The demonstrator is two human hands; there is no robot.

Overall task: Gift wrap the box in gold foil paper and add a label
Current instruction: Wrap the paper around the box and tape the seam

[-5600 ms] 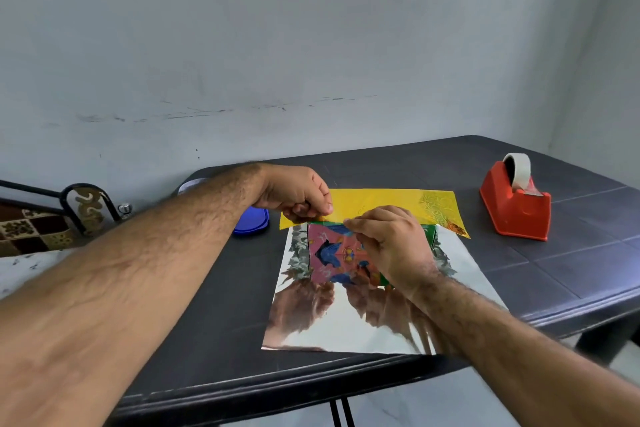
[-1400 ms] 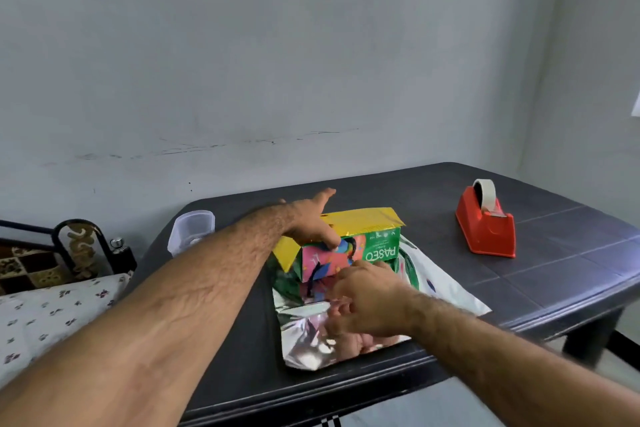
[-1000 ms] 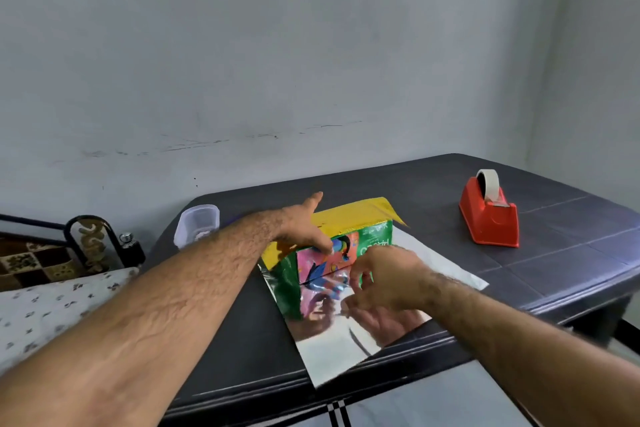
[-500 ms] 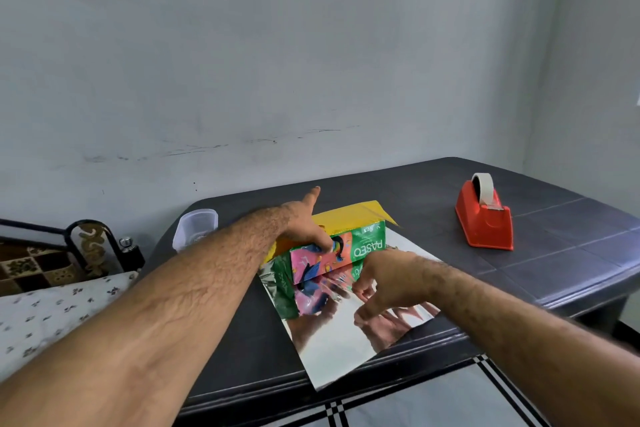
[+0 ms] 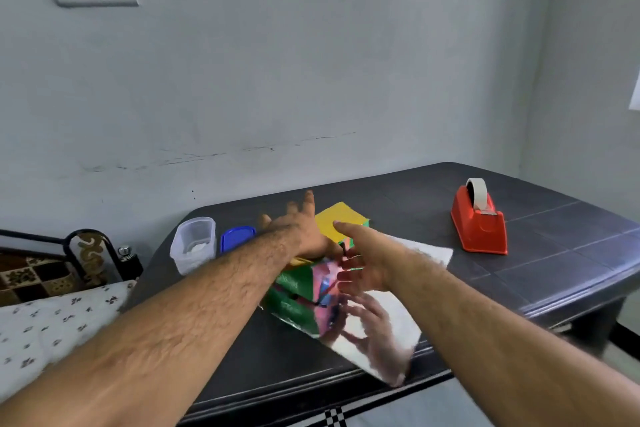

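Observation:
A colourful green and pink box (image 5: 300, 284) stands on the sheet of foil paper (image 5: 384, 329), whose mirror side faces up and reflects my hands. The sheet's gold side (image 5: 341, 218) is folded over the box's top. My left hand (image 5: 297, 230) lies flat on that gold flap, fingers spread and straight, pressing it onto the box. My right hand (image 5: 360, 262) is at the box's right front; its index finger stretches onto the gold flap and the other fingers are loosely spread against the box's face. Much of the box's top is hidden under my hands.
A red tape dispenser (image 5: 479, 225) stands at the right on the dark table (image 5: 554, 267). A clear plastic tub (image 5: 193, 244) and a blue lid (image 5: 237, 237) sit to the left. The foil's near corner overhangs the table's front edge. A floral-sheeted bed (image 5: 52, 322) adjoins the left.
The box and sheet have turned a little on the table. My right hand has risen from the box's front face, its index finger now on the gold flap. My left hand keeps pressing.

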